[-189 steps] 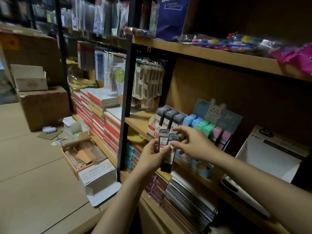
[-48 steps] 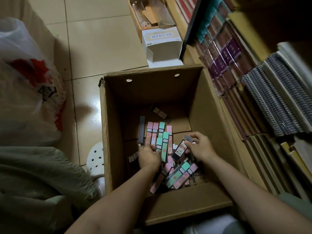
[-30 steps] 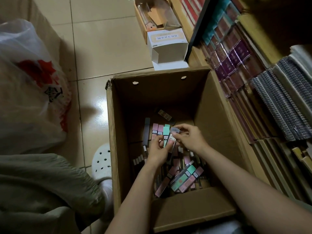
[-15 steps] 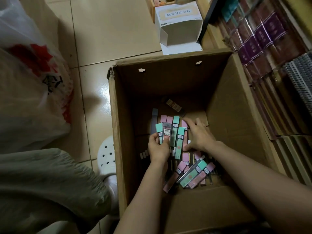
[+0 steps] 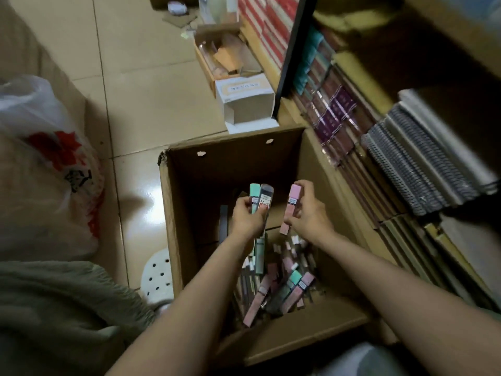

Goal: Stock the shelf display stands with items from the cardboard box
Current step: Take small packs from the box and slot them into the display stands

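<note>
Gathering: slim cases are being collected out of the cardboard box at lower centre of the frame.
Left hand: the left hand grips a green case and a dark case side by side, long axes running up the frame.
Right hand: the right hand pinches a pink case, almost parallel to those two and just to their right, apart from them.
Loose stock: the loose cases lie jumbled on the box floor, below both hands in the frame.
Destination: the shelves fill the right side; the display stands are out of view.
Nearer hand: probably the right, being on the shelf side.
</note>
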`<control>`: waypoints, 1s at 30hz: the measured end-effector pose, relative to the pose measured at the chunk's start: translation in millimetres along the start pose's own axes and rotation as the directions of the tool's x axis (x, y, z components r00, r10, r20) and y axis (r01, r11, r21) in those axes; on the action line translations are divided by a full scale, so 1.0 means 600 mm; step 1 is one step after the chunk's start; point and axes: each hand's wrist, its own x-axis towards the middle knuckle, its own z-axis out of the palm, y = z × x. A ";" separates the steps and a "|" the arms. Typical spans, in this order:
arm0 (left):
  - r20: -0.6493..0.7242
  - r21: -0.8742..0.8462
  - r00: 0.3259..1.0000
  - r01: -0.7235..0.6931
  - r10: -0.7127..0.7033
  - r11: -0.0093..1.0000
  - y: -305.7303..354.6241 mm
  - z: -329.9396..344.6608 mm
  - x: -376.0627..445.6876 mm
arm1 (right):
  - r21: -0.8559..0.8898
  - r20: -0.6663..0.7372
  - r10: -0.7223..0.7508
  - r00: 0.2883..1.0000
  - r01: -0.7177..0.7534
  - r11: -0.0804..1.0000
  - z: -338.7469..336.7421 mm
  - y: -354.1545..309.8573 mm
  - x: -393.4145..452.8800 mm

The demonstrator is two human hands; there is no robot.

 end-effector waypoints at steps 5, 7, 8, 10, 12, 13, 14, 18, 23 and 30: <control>0.271 -0.059 0.944 -0.177 0.186 0.982 0.186 0.009 -0.038 | 0.128 -0.210 -0.060 0.976 0.089 0.988 -0.159 -0.125 -0.025; 0.377 -0.060 0.885 -0.272 0.274 0.960 0.255 0.017 -0.063 | 0.159 -0.281 -0.098 0.955 0.148 0.976 -0.225 -0.166 -0.050; 0.430 -0.056 0.848 -0.319 0.311 0.946 0.283 0.023 -0.077 | 0.146 -0.317 -0.120 0.941 0.173 0.974 -0.255 -0.181 -0.064; 0.525 -0.046 0.777 -0.381 0.347 0.923 0.329 0.036 -0.106 | 0.093 -0.393 -0.157 0.906 0.209 0.973 -0.308 -0.203 -0.096; 0.585 -0.056 0.735 -0.386 0.343 0.921 0.363 0.049 -0.133 | 0.095 -0.456 -0.170 0.874 0.238 0.967 -0.352 -0.217 -0.126; 0.606 -0.072 0.720 -0.375 0.339 0.924 0.376 0.055 -0.144 | 0.101 -0.478 -0.166 0.862 0.241 0.965 -0.372 -0.221 -0.139; 0.624 -0.093 0.706 -0.360 0.336 0.928 0.386 0.062 -0.154 | 0.099 -0.496 -0.160 0.853 0.239 0.966 -0.390 -0.224 -0.152; 0.705 -0.151 0.630 -0.316 0.326 0.937 0.415 0.088 -0.190 | 0.061 -0.565 -0.154 0.811 0.227 0.972 -0.461 -0.232 -0.193; 0.731 -0.190 0.546 -0.412 0.408 0.891 0.467 0.119 -0.227 | -0.074 -0.659 -0.252 0.709 0.272 0.959 -0.558 -0.254 -0.233; 0.681 -0.262 0.569 -0.397 0.460 0.879 0.524 0.143 -0.227 | -0.366 -0.762 -0.364 0.535 0.108 0.924 -0.656 -0.279 -0.218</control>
